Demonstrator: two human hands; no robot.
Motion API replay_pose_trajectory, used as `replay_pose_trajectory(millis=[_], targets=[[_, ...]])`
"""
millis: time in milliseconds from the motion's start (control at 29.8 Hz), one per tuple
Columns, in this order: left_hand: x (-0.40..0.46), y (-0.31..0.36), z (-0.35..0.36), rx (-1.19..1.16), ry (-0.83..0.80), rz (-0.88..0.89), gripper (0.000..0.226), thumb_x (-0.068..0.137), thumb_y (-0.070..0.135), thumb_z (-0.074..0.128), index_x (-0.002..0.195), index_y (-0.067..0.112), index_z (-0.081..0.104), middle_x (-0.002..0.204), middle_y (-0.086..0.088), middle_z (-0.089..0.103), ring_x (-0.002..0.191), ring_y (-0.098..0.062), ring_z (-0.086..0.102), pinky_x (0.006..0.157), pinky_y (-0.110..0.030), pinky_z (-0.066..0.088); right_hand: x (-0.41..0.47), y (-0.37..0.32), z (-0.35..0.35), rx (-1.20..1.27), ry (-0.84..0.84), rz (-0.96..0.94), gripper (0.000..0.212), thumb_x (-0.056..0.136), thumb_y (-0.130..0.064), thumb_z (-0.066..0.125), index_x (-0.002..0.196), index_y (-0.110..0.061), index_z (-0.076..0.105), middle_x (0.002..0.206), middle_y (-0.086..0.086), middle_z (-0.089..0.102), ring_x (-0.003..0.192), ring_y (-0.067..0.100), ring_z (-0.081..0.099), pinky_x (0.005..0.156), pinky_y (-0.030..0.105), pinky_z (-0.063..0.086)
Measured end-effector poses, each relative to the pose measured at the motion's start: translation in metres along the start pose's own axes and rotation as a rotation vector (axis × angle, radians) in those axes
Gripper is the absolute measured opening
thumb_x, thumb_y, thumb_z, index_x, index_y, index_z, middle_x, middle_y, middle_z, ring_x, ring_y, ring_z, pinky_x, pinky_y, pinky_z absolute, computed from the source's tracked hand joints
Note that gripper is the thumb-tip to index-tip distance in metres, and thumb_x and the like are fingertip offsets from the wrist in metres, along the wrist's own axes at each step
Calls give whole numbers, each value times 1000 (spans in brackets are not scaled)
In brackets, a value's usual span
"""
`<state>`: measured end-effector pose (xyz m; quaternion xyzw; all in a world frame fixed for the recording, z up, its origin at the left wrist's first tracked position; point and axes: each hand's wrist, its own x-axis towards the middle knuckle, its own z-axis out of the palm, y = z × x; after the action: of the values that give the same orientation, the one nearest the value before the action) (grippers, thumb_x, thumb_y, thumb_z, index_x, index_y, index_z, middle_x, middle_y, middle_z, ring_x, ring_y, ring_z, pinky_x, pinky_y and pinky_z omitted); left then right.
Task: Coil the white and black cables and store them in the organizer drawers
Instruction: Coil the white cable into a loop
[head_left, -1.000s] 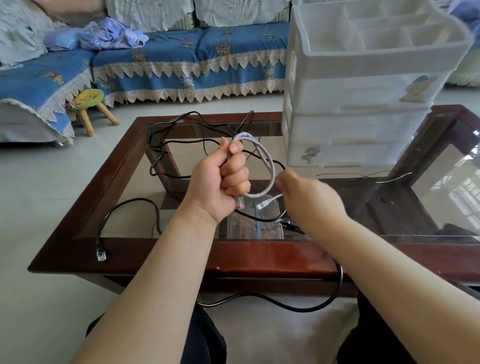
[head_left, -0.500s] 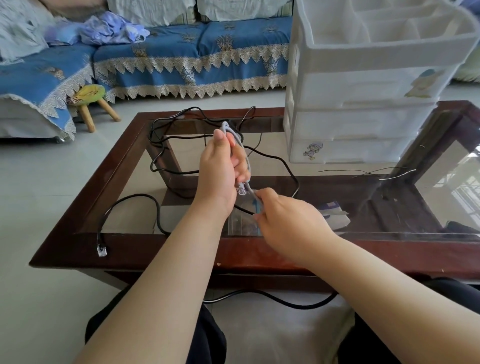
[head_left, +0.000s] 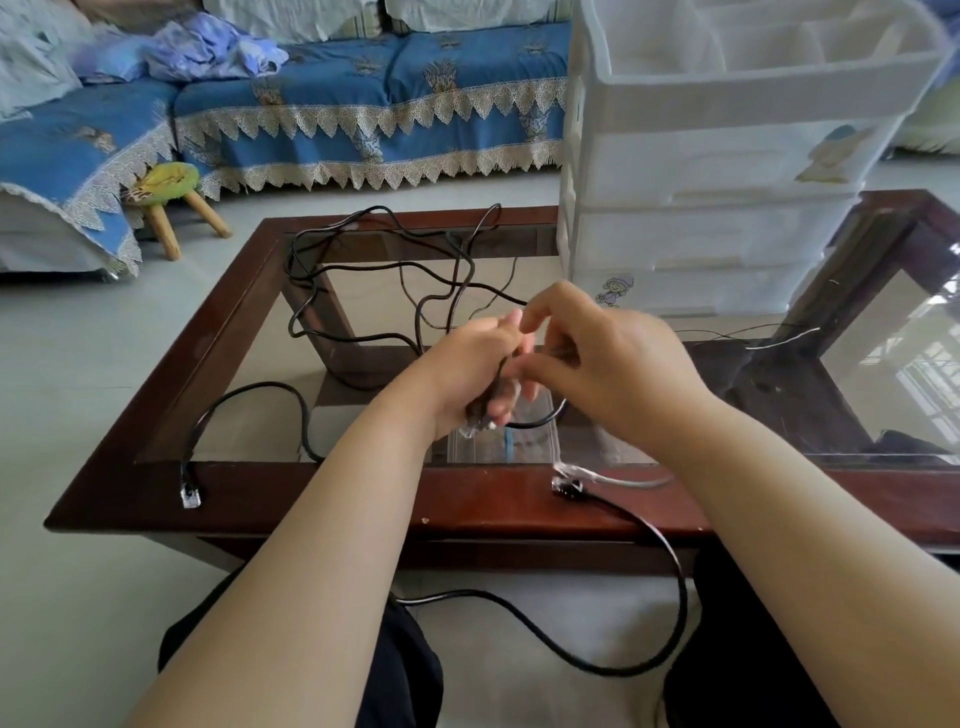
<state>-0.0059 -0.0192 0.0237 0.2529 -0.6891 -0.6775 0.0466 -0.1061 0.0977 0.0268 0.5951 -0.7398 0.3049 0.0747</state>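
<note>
While hands (head_left: 535, 364) bunch cable, organizer (head_left: 727, 156) drawers closed.

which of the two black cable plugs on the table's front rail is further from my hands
The clear-tipped plug at the left corner of the front rail; the other plug lies under the right forearm.

Both hands meet over the glass-topped table (head_left: 244, 332); left hand (head_left: 470, 371) fisted round a bundled cable, blurred, colour unclear; right hand (head_left: 602, 358) pinching at it, fingers curled; black cable (head_left: 363, 270) sprawled loose on the glass, one plug (head_left: 189, 491) on the near wooden rim; white organizer (head_left: 717, 171) at far right, drawers closed; blue sofa (head_left: 374, 104) behind.
</note>
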Motion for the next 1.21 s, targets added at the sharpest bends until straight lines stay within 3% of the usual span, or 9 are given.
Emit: replay_pose_trajectory(millis=[134,335,537,604,704,805,939,1107,1207], targets=[[0,-1,-4,-346,-273,-107,42,100,38,33,64,18,43,43,6,29,30,-1,20,33,-16,16,7,15,-3,113,38,159,33,72,-57,67,78,-27,53,55,-8,50,51,8,45,50,25,35],[-2,1,-6,-498,-414,-105,41,91,52,37,73,16,45,41,11,28,30,0,24,31,-14,21,12,36,-5,385,44,249,26,77,-48,70,79,-24,59,49,-17,48,48,4,38,53,28,33],[-4,1,-4,-520,-386,-137,43,96,45,34,62,19,41,40,10,28,32,-2,25,30,-14,22,13,39,-6,470,56,233,17,85,-37,66,77,-23,60,59,-2,50,54,7,38,54,24,34],[-4,1,-6,-563,-394,-136,46,97,45,33,60,20,43,40,10,29,31,-1,25,30,-13,19,14,38,-5,496,72,225,14,89,-32,62,76,-29,58,59,-6,53,54,6,42,53,19,36],[-5,1,-9,-613,-435,-117,47,96,50,34,61,20,45,40,11,32,33,-2,17,29,-12,19,15,39,-2,546,110,240,14,92,-28,59,78,-32,56,61,-9,56,57,7,48,57,26,43],[-8,2,-9,-577,-479,-86,42,89,53,42,63,21,49,42,12,33,35,-1,18,30,-13,18,14,37,5,528,172,228,18,93,-25,56,78,-33,51,60,-10,51,56,3,44,55,17,38],[-8,2,-7,-592,-481,-93,42,93,47,38,63,20,49,42,11,34,36,-3,15,31,-12,17,12,33,17,478,208,199,13,97,-21,50,84,-18,49,63,-11,47,58,-1,44,55,11,35],[-8,3,-9,-725,-380,-64,44,99,46,28,67,18,41,39,11,32,37,-5,11,31,-13,15,17,35,22,526,169,255,19,98,-20,47,81,-24,52,62,-11,50,55,0,46,55,13,38],[-7,4,-14,-822,-286,22,43,101,39,26,66,18,40,38,10,32,36,-5,11,29,-13,17,16,38,20,606,55,324,19,98,-15,47,95,-28,60,61,-9,58,50,2,52,54,16,45]])
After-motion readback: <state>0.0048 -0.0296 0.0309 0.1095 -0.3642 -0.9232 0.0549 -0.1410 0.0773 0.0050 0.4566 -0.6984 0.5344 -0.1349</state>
